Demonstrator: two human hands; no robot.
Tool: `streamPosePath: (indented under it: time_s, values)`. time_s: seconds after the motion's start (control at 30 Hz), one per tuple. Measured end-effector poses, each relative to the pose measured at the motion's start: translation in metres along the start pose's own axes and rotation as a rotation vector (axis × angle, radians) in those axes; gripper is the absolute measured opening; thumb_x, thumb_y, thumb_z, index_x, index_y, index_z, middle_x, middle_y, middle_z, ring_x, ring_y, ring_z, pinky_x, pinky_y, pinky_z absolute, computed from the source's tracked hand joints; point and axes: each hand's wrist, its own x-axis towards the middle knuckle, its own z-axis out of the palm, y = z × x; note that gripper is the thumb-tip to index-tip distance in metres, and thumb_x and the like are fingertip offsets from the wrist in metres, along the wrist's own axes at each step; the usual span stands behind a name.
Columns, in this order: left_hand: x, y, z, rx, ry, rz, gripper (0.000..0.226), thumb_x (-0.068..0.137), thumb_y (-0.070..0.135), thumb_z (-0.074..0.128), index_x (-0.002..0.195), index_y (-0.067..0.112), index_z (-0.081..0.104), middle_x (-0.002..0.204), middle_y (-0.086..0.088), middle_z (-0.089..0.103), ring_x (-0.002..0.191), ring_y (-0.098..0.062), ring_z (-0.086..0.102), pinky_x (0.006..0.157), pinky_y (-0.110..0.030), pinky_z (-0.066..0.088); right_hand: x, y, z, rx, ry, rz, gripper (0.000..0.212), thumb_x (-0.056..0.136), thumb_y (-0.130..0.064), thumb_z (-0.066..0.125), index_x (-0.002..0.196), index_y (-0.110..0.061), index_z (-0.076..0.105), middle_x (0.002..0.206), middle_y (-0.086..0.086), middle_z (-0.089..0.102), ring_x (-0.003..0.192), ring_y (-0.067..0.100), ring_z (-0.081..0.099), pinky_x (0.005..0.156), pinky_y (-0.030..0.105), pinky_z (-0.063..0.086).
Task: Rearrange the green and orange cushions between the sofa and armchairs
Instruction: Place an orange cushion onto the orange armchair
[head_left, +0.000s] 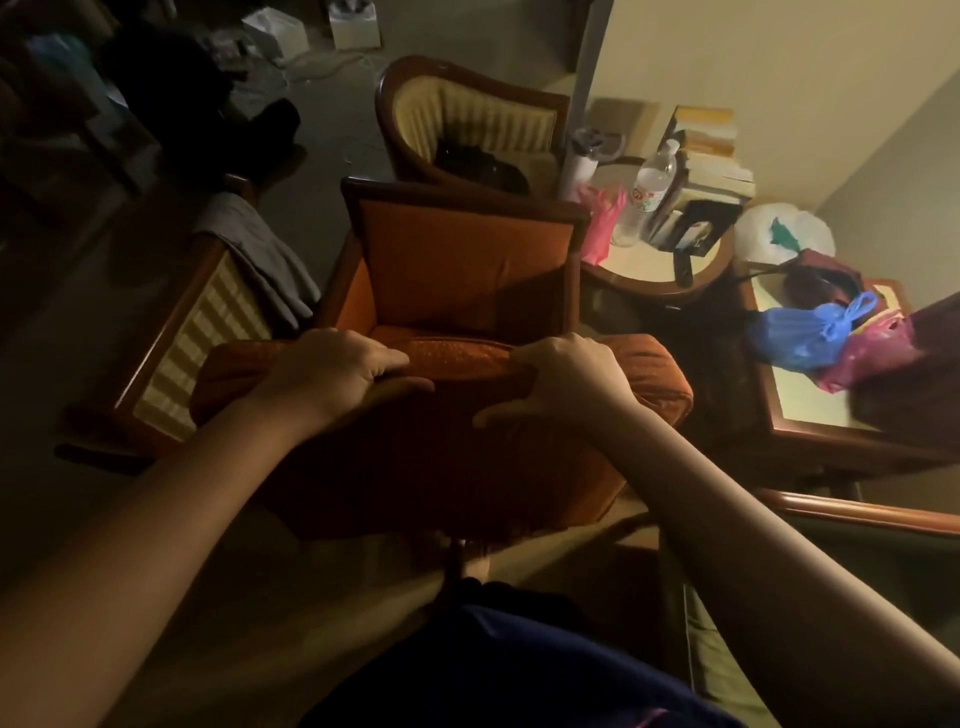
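Observation:
I hold a large orange cushion (441, 457) in front of me, tilted with its top edge up. My left hand (343, 374) grips the top edge on the left and my right hand (566, 379) grips it on the right. Just beyond the cushion stands an orange armchair (467, 260) with a dark wooden frame; its seat is mostly hidden by the cushion. A green upholstered seat (727, 670) with a wooden arm shows at the lower right edge.
A cream striped armchair (467, 124) stands behind the orange one, with a dark object on its seat. Another striped chair (208, 322) with grey cloth is at left. A round side table (654, 265) with a bottle and books and a square table (810, 395) with bags stand right.

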Motion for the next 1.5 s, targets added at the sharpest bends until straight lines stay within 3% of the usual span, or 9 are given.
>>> streamPosePath:
  time_s: [0.17, 0.3, 0.47, 0.57, 0.77, 1.03, 1.17, 1.3, 1.5]
  values:
    - [0.05, -0.06, 0.003, -0.004, -0.068, -0.044, 0.058, 0.089, 0.081, 0.03, 0.074, 0.034, 0.062, 0.07, 0.014, 0.061, 0.065, -0.011, 0.06, 0.059, -0.027, 0.037, 0.077, 0.01, -0.005, -0.007, -0.08, 0.008, 0.072, 0.059, -0.086, 0.072, 0.111, -0.036, 0.071, 0.084, -0.018, 0.06, 0.073, 0.004, 0.057, 0.056, 0.023, 0.043]
    - [0.096, -0.11, 0.006, 0.009, -0.172, -0.116, 0.082, 0.072, 0.096, 0.023, 0.093, 0.032, 0.071, 0.087, 0.006, 0.071, 0.081, -0.018, 0.068, 0.068, -0.03, 0.047, 0.136, 0.021, -0.011, 0.023, -0.116, 0.042, 0.071, 0.058, -0.078, 0.081, 0.116, -0.039, 0.071, 0.093, -0.018, 0.062, 0.086, 0.009, 0.063, 0.068, 0.028, 0.053]
    - [0.165, -0.172, 0.004, -0.058, -0.466, -0.194, 0.083, 0.048, 0.095, 0.058, 0.098, 0.03, 0.069, 0.092, 0.01, 0.065, 0.087, -0.014, 0.062, 0.078, -0.034, 0.052, 0.214, 0.034, -0.019, 0.039, -0.164, 0.12, 0.069, 0.053, -0.07, 0.088, 0.112, -0.039, 0.071, 0.1, -0.015, 0.066, 0.098, 0.013, 0.063, 0.082, 0.031, 0.053]
    - [0.203, -0.209, 0.007, -0.073, -0.522, -0.172, 0.08, 0.054, 0.083, 0.073, 0.113, 0.03, 0.067, 0.1, 0.013, 0.058, 0.103, -0.018, 0.061, 0.083, -0.032, 0.049, 0.258, 0.045, -0.02, 0.009, -0.22, 0.151, 0.075, 0.055, -0.065, 0.091, 0.12, -0.036, 0.068, 0.112, -0.013, 0.064, 0.111, 0.019, 0.061, 0.09, 0.034, 0.049]
    - [0.266, -0.275, 0.029, -0.121, -0.515, -0.062, 0.077, 0.066, 0.075, 0.073, 0.121, 0.022, 0.066, 0.114, 0.001, 0.068, 0.107, -0.021, 0.064, 0.085, -0.032, 0.046, 0.337, 0.068, -0.011, -0.031, -0.227, 0.242, 0.067, 0.063, -0.057, 0.091, 0.119, -0.028, 0.069, 0.112, -0.004, 0.068, 0.111, 0.025, 0.063, 0.094, 0.037, 0.049]
    - [0.336, -0.333, 0.11, -0.016, -0.356, 0.098, 0.064, 0.082, 0.069, 0.058, 0.099, 0.008, 0.068, 0.079, -0.011, 0.065, 0.076, -0.033, 0.066, 0.063, -0.036, 0.046, 0.413, 0.136, 0.039, -0.07, -0.084, 0.354, 0.05, 0.069, -0.05, 0.09, 0.109, -0.027, 0.072, 0.103, 0.003, 0.072, 0.1, 0.031, 0.068, 0.085, 0.044, 0.056]
    - [0.35, -0.355, 0.167, 0.03, -0.378, 0.033, 0.052, 0.083, 0.062, 0.067, 0.096, 0.012, 0.065, 0.088, -0.01, 0.067, 0.081, -0.035, 0.065, 0.063, -0.034, 0.038, 0.43, 0.167, 0.098, -0.045, -0.059, 0.399, 0.041, 0.074, -0.044, 0.087, 0.103, -0.021, 0.068, 0.104, 0.004, 0.072, 0.102, 0.033, 0.067, 0.084, 0.041, 0.051]
    - [0.349, -0.358, 0.22, 0.073, -0.487, -0.089, 0.053, 0.078, 0.049, 0.079, 0.11, 0.013, 0.058, 0.109, -0.012, 0.064, 0.102, -0.035, 0.061, 0.079, -0.045, 0.05, 0.432, 0.183, 0.159, -0.1, -0.078, 0.445, 0.063, 0.081, -0.04, 0.081, 0.133, -0.016, 0.053, 0.138, 0.01, 0.057, 0.131, 0.036, 0.048, 0.109, 0.054, 0.035]
    - [0.35, -0.376, 0.223, 0.255, -0.428, -0.249, 0.109, 0.065, 0.054, 0.085, 0.149, 0.017, 0.026, 0.151, -0.014, 0.033, 0.138, -0.042, 0.032, 0.115, -0.059, 0.025, 0.422, 0.199, 0.169, -0.147, -0.012, 0.483, 0.096, 0.087, -0.035, 0.075, 0.161, -0.031, 0.014, 0.168, 0.01, 0.018, 0.155, 0.037, 0.014, 0.123, 0.057, 0.009]
